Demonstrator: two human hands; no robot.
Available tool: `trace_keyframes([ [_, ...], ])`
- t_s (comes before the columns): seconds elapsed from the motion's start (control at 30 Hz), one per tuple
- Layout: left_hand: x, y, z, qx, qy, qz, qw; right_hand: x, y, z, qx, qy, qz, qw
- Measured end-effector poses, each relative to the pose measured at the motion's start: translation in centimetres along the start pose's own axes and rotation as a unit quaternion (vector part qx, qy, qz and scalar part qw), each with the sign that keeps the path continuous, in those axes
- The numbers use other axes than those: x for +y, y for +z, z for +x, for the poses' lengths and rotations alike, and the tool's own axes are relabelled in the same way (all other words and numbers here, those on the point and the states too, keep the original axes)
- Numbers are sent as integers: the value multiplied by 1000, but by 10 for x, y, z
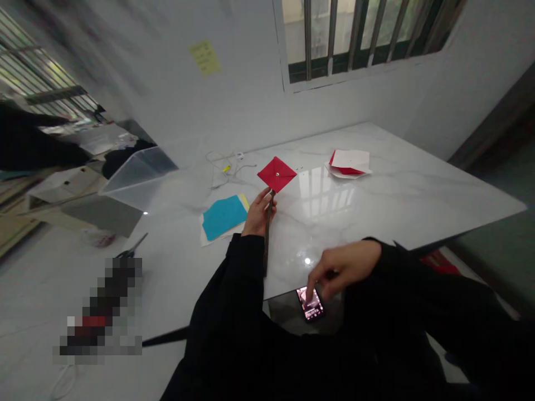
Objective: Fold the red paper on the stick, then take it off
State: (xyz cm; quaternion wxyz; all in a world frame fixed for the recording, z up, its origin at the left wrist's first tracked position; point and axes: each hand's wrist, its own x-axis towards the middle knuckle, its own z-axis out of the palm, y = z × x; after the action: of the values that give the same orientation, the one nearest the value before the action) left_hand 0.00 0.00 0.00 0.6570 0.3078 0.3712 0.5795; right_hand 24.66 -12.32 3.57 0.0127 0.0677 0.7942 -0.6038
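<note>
My left hand point(259, 213) gripping a dark stick point(267, 234) topped by a red paper pinwheel point(276, 174), my right hand point(345, 266) with one finger on the lit screen of a phone point(310, 304), blue paper point(224, 217) near my left hand, red and white sheets point(349, 164) farther off on a white marble table point(401, 211)

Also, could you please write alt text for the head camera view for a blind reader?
A person's left hand grips a dark stick topped with a folded red paper square, over a white marble table, while the right hand touches a smartphone. Blue paper and a red-and-white paper stack lie nearby.
</note>
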Motion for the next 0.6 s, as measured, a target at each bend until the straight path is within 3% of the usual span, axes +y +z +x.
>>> trace_keyframes([
  [0.1, 0, -1, 1, 25, 19, 16, 999, -7, -68, -9, 219, -15, 3, 975],
  [0.17, 1, -2, 2, 33, 19, 21, 999, 9, -108, -2, 394, -18, 21, 919],
  [0.27, 1, -4, 2, 25, 9, 28, 999, 49, -150, 17, 567, 6, 42, 823],
  [0.4, 0, -7, 2, 13, 3, 36, 999, 93, -168, 33, 665, 63, 52, 743],
  [0.47, -1, -8, 3, 4, 5, 42, 999, 103, -167, 34, 672, 70, 15, 737],
  [0.6, -1, -8, 2, -18, 5, 52, 998, 105, -159, 29, 651, 65, -59, 754],
])
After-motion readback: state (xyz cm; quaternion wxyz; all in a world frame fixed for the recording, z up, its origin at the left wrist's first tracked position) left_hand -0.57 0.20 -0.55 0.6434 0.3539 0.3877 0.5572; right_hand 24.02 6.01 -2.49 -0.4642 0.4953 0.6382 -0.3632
